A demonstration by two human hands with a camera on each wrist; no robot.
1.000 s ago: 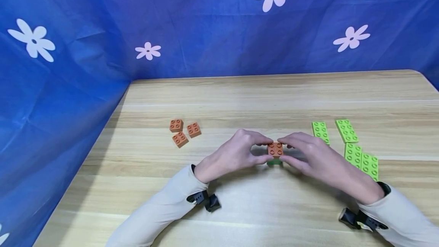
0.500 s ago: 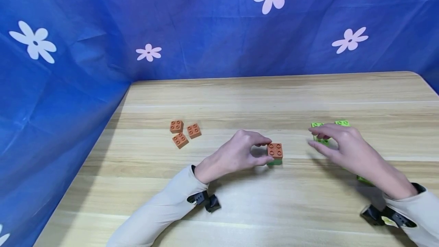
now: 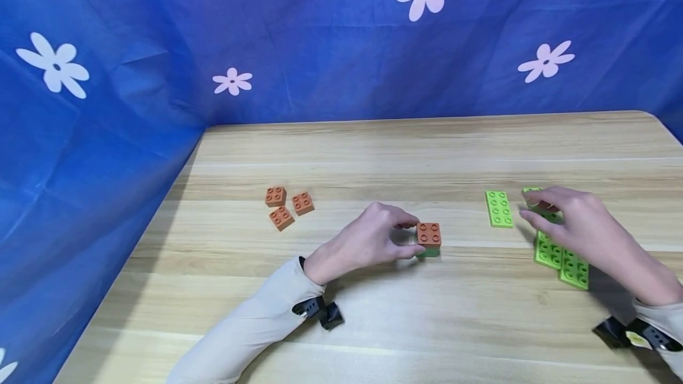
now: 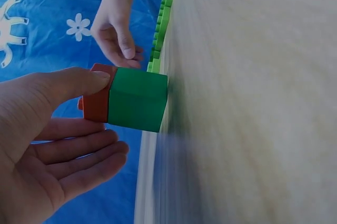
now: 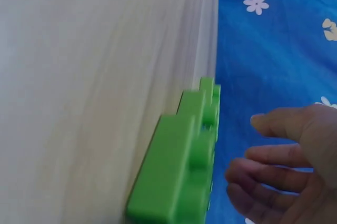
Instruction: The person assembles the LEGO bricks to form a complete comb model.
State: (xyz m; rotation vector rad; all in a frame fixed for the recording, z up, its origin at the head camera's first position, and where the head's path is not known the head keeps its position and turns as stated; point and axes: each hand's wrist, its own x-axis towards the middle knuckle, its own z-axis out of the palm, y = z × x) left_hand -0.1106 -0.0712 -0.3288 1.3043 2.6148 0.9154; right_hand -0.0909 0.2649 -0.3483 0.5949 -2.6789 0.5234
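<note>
My left hand holds an orange-brown building brick with thumb and forefinger. The brick sits on top of a dark green block, which stands on the table. In the left wrist view the thumb presses the brick's side, while the other fingers extend past it. My right hand hovers above several flat light green bricks, its fingers loosely bent and nothing between them. In the right wrist view a gap shows between that hand and the light green bricks. Part of the light green group is hidden under the hand.
Three orange-brown bricks lie to the left on the wooden table. One light green brick lies apart, left of the right hand. A blue cloth with white flowers hangs behind the table.
The right hand has let go of the orange-brown brick and moved right, past the single light green brick to above the others. The left hand has stayed at the brick.
</note>
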